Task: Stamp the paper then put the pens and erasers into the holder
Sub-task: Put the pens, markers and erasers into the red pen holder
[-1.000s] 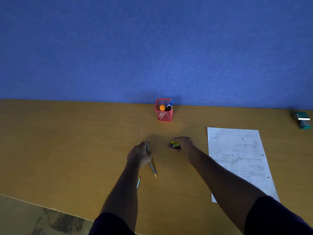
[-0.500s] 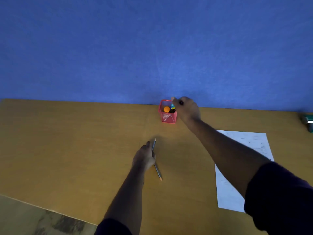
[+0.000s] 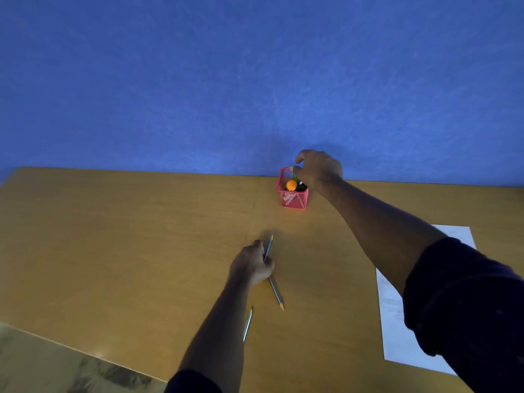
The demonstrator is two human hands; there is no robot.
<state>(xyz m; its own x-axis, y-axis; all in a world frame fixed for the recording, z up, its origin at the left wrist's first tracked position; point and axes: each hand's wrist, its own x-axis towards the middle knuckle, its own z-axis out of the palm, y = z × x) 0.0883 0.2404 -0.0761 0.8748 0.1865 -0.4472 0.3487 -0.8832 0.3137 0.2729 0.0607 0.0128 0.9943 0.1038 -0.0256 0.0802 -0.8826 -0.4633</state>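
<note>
While the right hand (image 3: 319, 168) hovers over the red holder (image 3: 293, 195), fingers curled, grip unclear, the left hand (image 3: 251, 263) pinches pencils (image 3: 275, 290) on the table (image 3: 113, 236); the paper's (image 3: 397, 330) print is unreadable

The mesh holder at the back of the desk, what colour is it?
Pinkish red; the holder shows clearly in the head view.
</note>
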